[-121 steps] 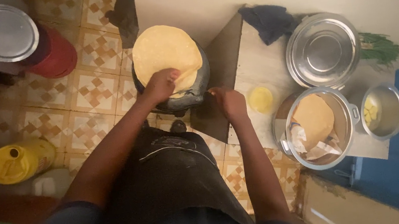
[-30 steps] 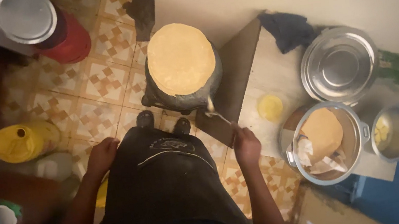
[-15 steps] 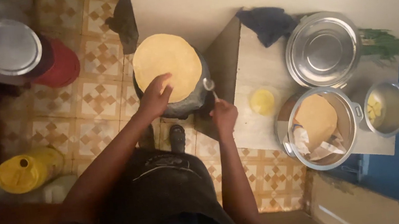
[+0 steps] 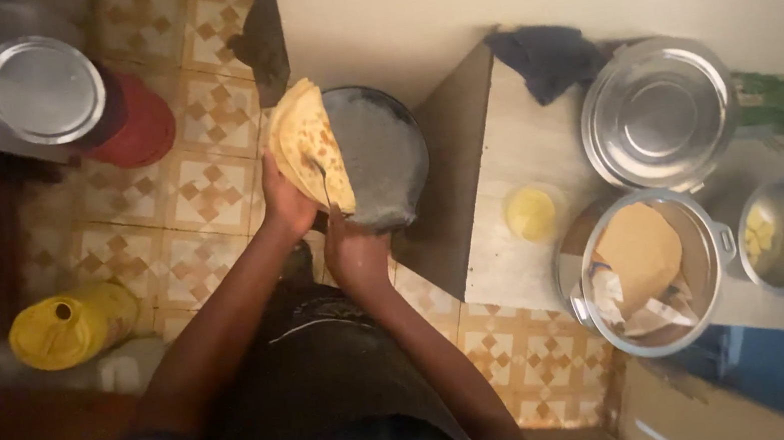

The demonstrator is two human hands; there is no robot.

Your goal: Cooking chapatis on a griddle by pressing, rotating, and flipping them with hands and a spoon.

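Observation:
A round, brown-spotted flatbread (image 4: 306, 140) is lifted on its edge over the left side of a round dark pan (image 4: 384, 155). My left hand (image 4: 284, 206) grips the flatbread's lower edge and holds it tilted upright. My right hand (image 4: 352, 251) is just below the pan's near rim, closed on a thin metal utensil (image 4: 318, 175) whose tip reaches up against the flatbread. The pan's surface to the right of the bread is bare and greyish.
A low table (image 4: 490, 237) to the right carries a small yellow bowl (image 4: 531, 214), a lidded metal pot (image 4: 656, 115), a pot of cooked flatbreads (image 4: 646, 267), a small pot (image 4: 783, 234) and a blue cloth (image 4: 547, 58). A yellow jerrycan (image 4: 73, 322) and a lidded red bucket (image 4: 42, 90) stand on the tiled floor at left.
The flatbread lay flat on the pan before. Now my left hand has raised it on edge, showing its browned side, and my right hand has come in under it with the utensil.

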